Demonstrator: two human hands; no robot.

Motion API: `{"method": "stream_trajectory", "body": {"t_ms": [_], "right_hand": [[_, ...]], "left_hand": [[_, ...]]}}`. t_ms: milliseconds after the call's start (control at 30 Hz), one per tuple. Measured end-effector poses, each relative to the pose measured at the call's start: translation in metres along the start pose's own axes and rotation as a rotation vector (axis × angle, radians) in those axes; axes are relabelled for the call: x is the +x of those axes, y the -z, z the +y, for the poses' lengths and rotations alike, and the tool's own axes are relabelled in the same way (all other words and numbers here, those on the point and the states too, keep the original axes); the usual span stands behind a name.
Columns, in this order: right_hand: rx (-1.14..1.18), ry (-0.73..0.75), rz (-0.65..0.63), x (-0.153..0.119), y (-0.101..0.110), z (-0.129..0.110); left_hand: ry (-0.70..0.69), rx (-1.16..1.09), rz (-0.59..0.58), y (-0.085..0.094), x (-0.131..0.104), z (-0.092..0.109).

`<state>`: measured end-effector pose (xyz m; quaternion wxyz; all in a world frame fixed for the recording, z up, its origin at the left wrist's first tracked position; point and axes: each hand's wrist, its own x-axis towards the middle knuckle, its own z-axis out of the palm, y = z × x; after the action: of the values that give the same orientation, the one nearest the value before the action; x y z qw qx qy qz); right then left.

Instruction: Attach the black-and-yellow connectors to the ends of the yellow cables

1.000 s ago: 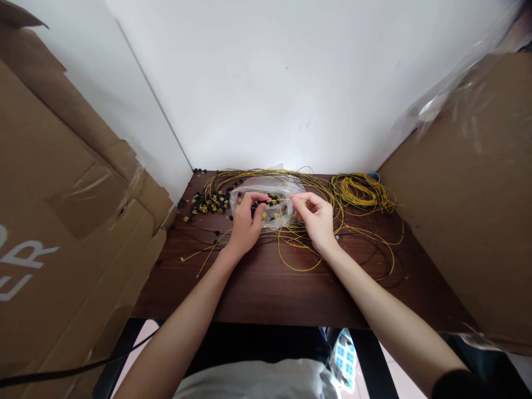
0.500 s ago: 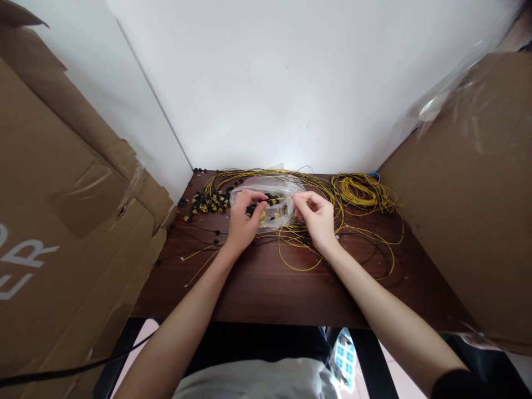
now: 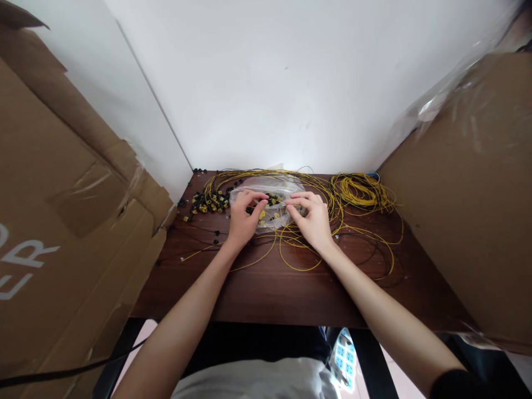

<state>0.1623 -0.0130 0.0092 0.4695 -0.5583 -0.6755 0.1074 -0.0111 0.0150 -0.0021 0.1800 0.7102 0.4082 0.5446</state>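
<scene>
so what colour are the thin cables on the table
Yellow cables on the dark brown table; best seen in the head view.

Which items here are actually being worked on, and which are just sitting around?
In hand:
- left hand and right hand, pinching a thin yellow cable
- clear plastic bag of small yellow and black parts, under the fingers

Lying about:
- coiled yellow cable bundle
- loose connectors
- cardboard boxes
- wooden table

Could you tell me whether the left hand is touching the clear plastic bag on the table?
Touching: in the head view, the left hand has its fingers curled onto the clear plastic bag.
</scene>
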Motion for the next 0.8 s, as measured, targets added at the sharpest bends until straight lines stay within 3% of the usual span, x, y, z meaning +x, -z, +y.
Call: {"method": "stream_trajectory", "body": {"t_ms": [433, 567, 800], "right_hand": [[-0.146, 0.147, 0.032, -0.0038, -0.0009, -0.0031], [-0.111, 0.198, -0.025, -0.0050, -0.0009, -0.0069], [0.015, 0.136, -0.072, -0.0037, -0.0007, -0.0084]], "left_hand": [[-0.021, 0.005, -0.093, -0.0022, -0.0025, 0.0053], [-0.079, 0.020, -0.129, -0.0032, -0.0045, 0.0062], [-0.104, 0.020, -0.153, -0.0029, -0.0046, 0.0081]]}}
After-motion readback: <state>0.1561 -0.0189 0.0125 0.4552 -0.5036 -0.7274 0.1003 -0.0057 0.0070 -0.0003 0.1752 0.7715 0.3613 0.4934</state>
